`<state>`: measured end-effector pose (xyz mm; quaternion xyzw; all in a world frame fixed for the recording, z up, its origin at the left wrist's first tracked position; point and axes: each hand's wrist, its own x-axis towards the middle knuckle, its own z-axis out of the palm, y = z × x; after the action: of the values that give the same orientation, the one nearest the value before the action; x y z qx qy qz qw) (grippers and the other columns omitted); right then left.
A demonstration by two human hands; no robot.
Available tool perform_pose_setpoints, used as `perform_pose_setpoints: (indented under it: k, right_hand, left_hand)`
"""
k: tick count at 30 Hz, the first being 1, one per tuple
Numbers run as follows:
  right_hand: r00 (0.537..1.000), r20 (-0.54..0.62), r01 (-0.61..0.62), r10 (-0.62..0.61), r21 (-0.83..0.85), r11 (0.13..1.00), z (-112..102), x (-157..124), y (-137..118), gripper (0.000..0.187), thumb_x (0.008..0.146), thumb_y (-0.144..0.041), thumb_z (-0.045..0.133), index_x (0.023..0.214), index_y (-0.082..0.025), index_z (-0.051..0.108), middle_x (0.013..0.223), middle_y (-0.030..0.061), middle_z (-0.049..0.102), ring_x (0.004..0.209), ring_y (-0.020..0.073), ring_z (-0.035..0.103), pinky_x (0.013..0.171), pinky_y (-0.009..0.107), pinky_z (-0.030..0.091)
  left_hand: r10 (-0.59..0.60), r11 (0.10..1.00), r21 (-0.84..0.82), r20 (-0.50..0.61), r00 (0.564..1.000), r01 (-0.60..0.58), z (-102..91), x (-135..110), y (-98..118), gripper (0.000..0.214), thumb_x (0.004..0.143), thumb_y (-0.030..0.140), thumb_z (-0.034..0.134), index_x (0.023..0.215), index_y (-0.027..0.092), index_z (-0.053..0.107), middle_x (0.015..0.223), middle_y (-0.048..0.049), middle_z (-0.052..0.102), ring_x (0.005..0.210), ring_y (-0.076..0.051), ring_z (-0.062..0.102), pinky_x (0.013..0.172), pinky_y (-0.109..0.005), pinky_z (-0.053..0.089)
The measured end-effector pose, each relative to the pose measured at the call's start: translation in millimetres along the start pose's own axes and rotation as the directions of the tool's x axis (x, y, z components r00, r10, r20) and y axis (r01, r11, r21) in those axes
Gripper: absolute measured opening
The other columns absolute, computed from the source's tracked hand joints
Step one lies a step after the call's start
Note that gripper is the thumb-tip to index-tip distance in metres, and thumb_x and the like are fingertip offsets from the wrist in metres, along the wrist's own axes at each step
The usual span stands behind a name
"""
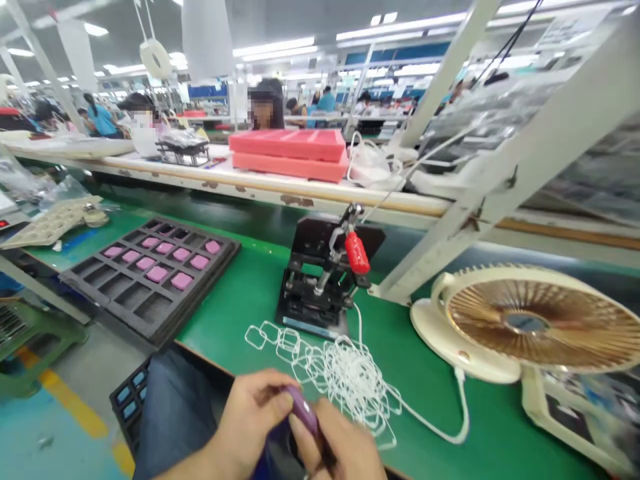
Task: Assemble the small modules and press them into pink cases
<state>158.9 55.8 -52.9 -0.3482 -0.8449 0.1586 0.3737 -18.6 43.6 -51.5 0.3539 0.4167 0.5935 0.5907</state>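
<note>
Both hands are closed on one small purple rounded piece (pixel 304 411), held tilted at the table's front edge. My left hand (pixel 253 413) pinches its upper end between thumb and fingers. My right hand (pixel 345 443) grips the lower right side, and its fingers hide part of the piece. Just beyond the hands lies a tangled heap of thin white square-shaped rings (pixel 355 380). Behind the heap stands a black clamp fixture (pixel 315 293) with a red handle (pixel 357 253). To the left, a dark foam tray (pixel 127 300) holds several pink-purple pieces (pixel 157 273) in its pockets.
A cream desk fan (pixel 525 323) stands on the green table (pixel 225 333) at right, its white cable running beside the rings. Pink foam blocks (pixel 287 153) sit on the shelf behind. A slanted white post (pixel 480 193) rises at right. Another dark tray (pixel 133 400) is low at left.
</note>
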Motion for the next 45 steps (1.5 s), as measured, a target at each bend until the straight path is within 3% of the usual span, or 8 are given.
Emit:
perform_pose_setpoints:
  k: [12,16,19,26,30,33,36,45]
  right_hand:
    - [0.981,0.039,-0.192,0.192,0.389,0.901,-24,40,-16,0.039,0.112,-0.038,0.054,0.078,-0.021,0.048,0.069,-0.0036,0.043,0.06,0.0118,0.038,0.057,0.029,0.025]
    - [0.824,0.404,-0.543,0.397,0.765,0.347,-28,33,-24,0.053,0.106,-0.064,0.061,0.078,-0.021,0.049,0.062,-0.008,0.028,0.054,0.0091,0.021,0.051,0.026,0.017]
    - [0.722,0.56,-0.631,0.406,0.774,0.054,-31,26,-26,0.055,0.098,-0.071,0.071,0.089,-0.019,0.056,0.06,-0.0115,0.025,0.051,0.0065,0.012,0.048,0.023,0.013]
    - [0.548,0.738,-0.812,0.394,0.582,0.039,-13,27,-2,0.079,0.078,-0.098,0.065,0.068,-0.024,0.04,0.055,-0.0103,0.024,0.046,0.0059,0.015,0.045,0.023,0.01]
    - [0.795,0.351,-0.606,0.494,0.435,0.666,-40,58,-3,0.075,0.096,-0.09,0.049,0.066,-0.022,0.049,0.062,-0.0014,0.043,0.057,0.0131,0.039,0.052,0.026,0.031]
    - [0.964,-0.14,-0.213,0.226,0.103,0.972,-89,101,-3,0.05,0.108,-0.061,0.057,0.077,-0.022,0.062,0.069,0.0003,0.056,0.064,0.016,0.05,0.06,0.028,0.041]
    - [0.919,-0.367,0.049,-0.14,-0.246,0.968,-125,148,3,0.027,0.109,-0.047,0.06,0.109,-0.023,0.074,0.097,0.0058,0.071,0.077,0.0192,0.066,0.061,0.029,0.049]
    - [0.852,-0.174,0.294,-0.494,-0.621,0.727,-114,181,41,0.027,0.112,-0.021,0.057,0.139,-0.025,0.06,0.139,0.0053,0.074,0.096,0.0167,0.081,0.059,0.023,0.056]
  left_hand:
    - [0.231,0.969,0.064,0.118,0.966,-0.239,-0.3,20,30,0.035,0.088,0.035,0.089,0.121,0.026,0.084,0.105,-0.008,0.079,0.095,-0.021,0.074,0.088,-0.03,0.061]
    - [0.577,0.543,0.397,0.464,0.672,-0.74,-12.6,15,37,0.077,0.082,0.019,0.093,0.152,0.034,0.064,0.131,-0.0121,0.074,0.119,-0.03,0.073,0.105,-0.041,0.061]
    - [0.553,0.271,0.377,0.692,0.464,-0.886,-18.8,14,47,0.088,0.088,0.004,0.083,0.164,0.031,0.048,0.129,-0.015,0.076,0.125,-0.032,0.072,0.11,-0.046,0.059]
    - [0.512,0.054,0.366,0.789,0.341,-0.929,-22.5,23,58,0.059,0.103,0.005,0.056,0.162,0.012,0.047,0.122,-0.0209,0.078,0.111,-0.028,0.078,0.09,-0.038,0.067]
    - [0.639,0.195,0.484,0.598,0.485,-0.853,-21.6,36,53,0.037,0.101,0.003,0.055,0.132,0.017,0.068,0.106,-0.0111,0.081,0.091,-0.022,0.076,0.081,-0.034,0.065]
    - [0.632,0.362,0.514,0.478,0.61,-0.778,-15.1,51,49,0.025,0.1,0.006,0.062,0.116,0.022,0.073,0.1,-0.0051,0.082,0.089,-0.02,0.075,0.082,-0.031,0.062]
    - [0.539,0.349,0.584,0.514,0.667,-0.733,-1.7,73,43,0.019,0.099,0.009,0.063,0.111,0.019,0.073,0.105,-0.0073,0.081,0.096,-0.023,0.075,0.089,-0.036,0.061]
    - [0.28,0.226,0.75,0.561,0.779,-0.621,22.5,128,15,0.02,0.091,0.009,0.07,0.109,0.016,0.074,0.105,-0.0116,0.081,0.105,-0.031,0.076,0.109,-0.053,0.055]
